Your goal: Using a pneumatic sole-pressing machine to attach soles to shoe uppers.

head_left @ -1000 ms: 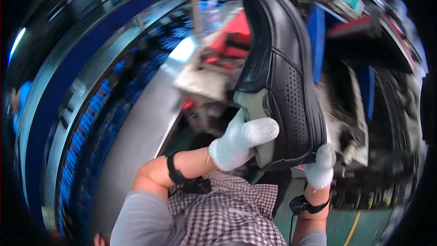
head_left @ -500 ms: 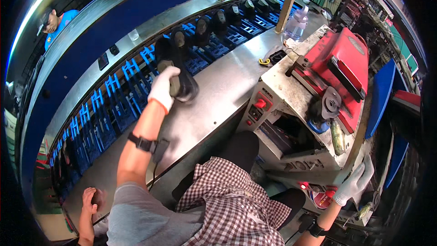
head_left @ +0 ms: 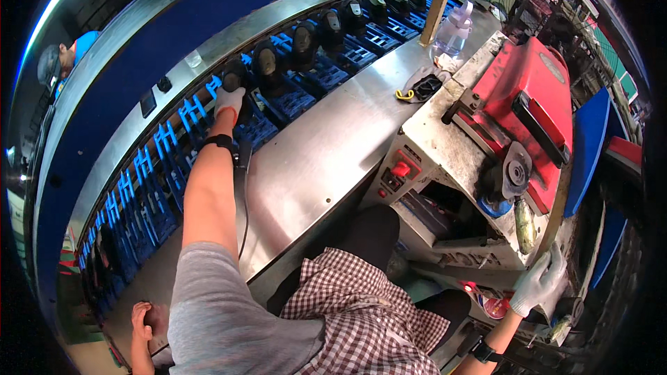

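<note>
My left hand [head_left: 228,102], in a pale glove, reaches to the conveyor of blue racks [head_left: 295,104]. Its fingers are closed round the near end of a dark shoe [head_left: 233,73], which sits in line with several similar shoes. Part of that shoe is hidden by the hand. Off to the right, my right hand [head_left: 540,285], also gloved, is held open with its fingers stretched, nothing visible in it. It is beside the lower right corner of the red and white machine [head_left: 522,107], just below a green cylindrical object [head_left: 525,226].
A metal ledge [head_left: 313,156] runs between me and the racks. A clear bottle [head_left: 453,35] and a black pouch [head_left: 424,87] stand near the machine. At lower left is another person's hand [head_left: 142,319]; another person [head_left: 59,62] is beyond the blue beam.
My left hand has carried the dark shoe away from me, from above the metal ledge into the row on the racks. My right hand stays about where it was, fingers still stretched.
</note>
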A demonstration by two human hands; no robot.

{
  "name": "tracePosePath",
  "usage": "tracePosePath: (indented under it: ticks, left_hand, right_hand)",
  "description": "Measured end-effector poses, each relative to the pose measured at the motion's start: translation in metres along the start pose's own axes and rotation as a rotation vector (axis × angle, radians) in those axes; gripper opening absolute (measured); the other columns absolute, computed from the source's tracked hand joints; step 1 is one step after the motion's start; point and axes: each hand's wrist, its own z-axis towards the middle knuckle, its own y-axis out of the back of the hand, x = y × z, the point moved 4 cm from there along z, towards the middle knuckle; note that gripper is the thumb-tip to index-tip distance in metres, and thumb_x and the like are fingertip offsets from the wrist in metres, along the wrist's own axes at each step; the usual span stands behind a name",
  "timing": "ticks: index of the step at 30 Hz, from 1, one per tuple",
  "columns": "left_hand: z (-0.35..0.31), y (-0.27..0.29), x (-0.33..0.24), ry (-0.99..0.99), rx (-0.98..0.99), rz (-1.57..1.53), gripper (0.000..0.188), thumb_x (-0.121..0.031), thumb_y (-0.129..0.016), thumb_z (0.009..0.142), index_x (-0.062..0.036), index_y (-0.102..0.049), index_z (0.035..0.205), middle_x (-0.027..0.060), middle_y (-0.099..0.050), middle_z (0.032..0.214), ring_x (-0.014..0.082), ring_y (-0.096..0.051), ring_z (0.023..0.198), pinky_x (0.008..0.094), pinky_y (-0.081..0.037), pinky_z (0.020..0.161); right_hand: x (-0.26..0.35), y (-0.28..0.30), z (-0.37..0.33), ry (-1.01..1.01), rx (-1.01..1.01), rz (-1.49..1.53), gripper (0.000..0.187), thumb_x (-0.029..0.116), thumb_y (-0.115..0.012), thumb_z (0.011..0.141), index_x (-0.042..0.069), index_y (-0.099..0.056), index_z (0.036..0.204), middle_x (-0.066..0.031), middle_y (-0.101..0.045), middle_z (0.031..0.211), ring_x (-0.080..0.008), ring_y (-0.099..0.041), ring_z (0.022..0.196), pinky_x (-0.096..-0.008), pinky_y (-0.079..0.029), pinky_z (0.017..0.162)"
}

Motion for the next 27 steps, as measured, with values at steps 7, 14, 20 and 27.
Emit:
tracePosePath:
  ticks: [7,14,20,27]
  left_hand:
    - [-0.016,0.010,0.020,-0.061,-0.068,-0.017,0.089,-0.046,-0.070,0.086,0.0015,-0.039,0.154,0.0309,-0.055,0.147,0.0464,-0.052,0.138,0.0478,-0.040,0.116]
    - [-0.121,0.016,-0.005,-0.317,0.093,-0.156,0.085,-0.038,-0.066,0.089,-0.0009,-0.036,0.159,0.0292,-0.052,0.151,0.0409,-0.049,0.143,0.0428,-0.038,0.117]
    - [-0.227,-0.011,-0.060,-0.563,0.298,-0.027,0.083,-0.036,-0.069,0.091,-0.0029,-0.035,0.160,0.0232,-0.038,0.163,0.0360,-0.038,0.151,0.0403,-0.030,0.125]
    - [-0.260,-0.057,-0.045,-0.821,0.092,0.367,0.077,-0.041,-0.069,0.088,-0.0097,-0.044,0.153,0.0226,-0.045,0.154,0.0442,-0.039,0.144,0.0566,-0.030,0.121]
  right_hand:
    - [0.004,0.001,0.003,-0.042,0.007,0.018,0.023,-0.001,-0.061,0.099,-0.005,-0.068,0.121,-0.0191,-0.068,0.115,-0.0329,-0.065,0.107,-0.0409,-0.050,0.097]
    - [0.013,0.003,0.007,-0.026,0.037,0.035,0.024,0.000,-0.063,0.097,-0.002,-0.070,0.120,-0.0166,-0.071,0.113,-0.0319,-0.066,0.106,-0.0392,-0.051,0.097]
    - [0.010,0.002,0.006,-0.053,0.055,0.031,0.025,0.002,-0.064,0.097,-0.001,-0.070,0.121,-0.0158,-0.071,0.112,-0.0311,-0.067,0.105,-0.0383,-0.051,0.095]
    - [0.006,0.002,0.008,-0.088,0.094,0.100,0.025,0.005,-0.063,0.098,-0.001,-0.069,0.121,-0.0167,-0.070,0.112,-0.0317,-0.067,0.105,-0.0390,-0.051,0.096]
